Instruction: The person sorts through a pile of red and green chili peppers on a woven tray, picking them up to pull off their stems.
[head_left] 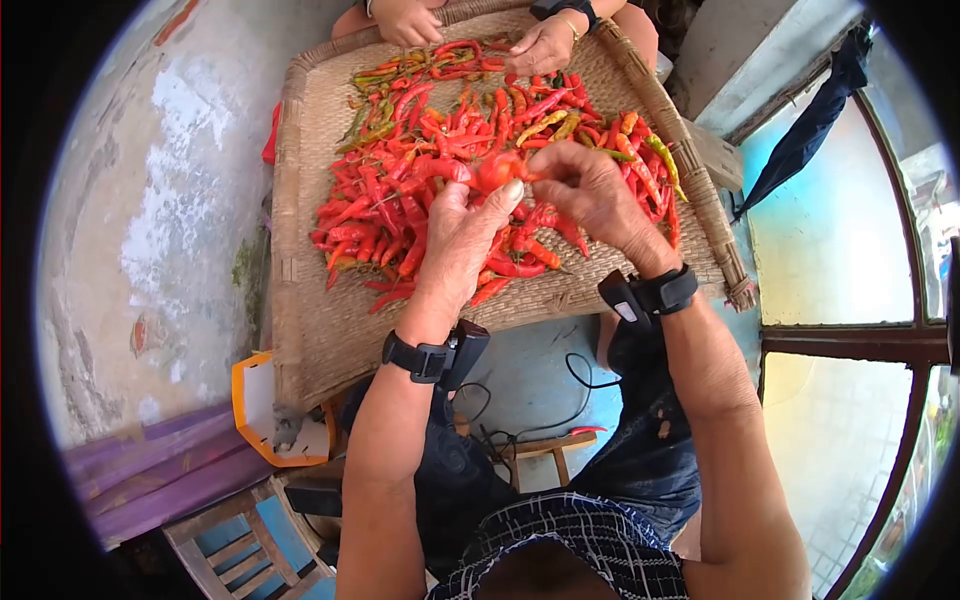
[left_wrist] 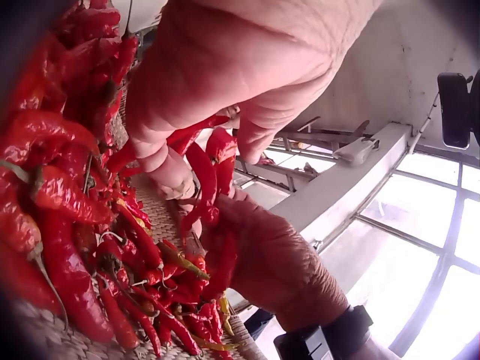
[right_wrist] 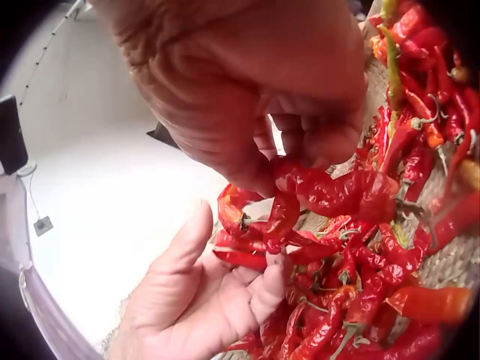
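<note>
Above the pile of red chili peppers [head_left: 370, 205], my left hand [head_left: 465, 235] holds several red chili peppers [left_wrist: 202, 169] between thumb and fingers. Close beside it, my right hand [head_left: 597, 200] pinches a red chili pepper [right_wrist: 337, 193] with thumb and fingertips. In the right wrist view the left palm faces up under the right fingers. The peppers lie on a woven tray [head_left: 330, 320], mostly red and shiny, some orange or green, many with stems.
At the tray's far side, another person's hands [head_left: 541, 46] reach over the peppers. A worn wall [head_left: 180, 200] stands left, a glazed window frame [head_left: 840, 340] right. Below are a black cable [head_left: 575, 375], a wooden stool [head_left: 550, 445] and an orange-edged box [head_left: 255, 405].
</note>
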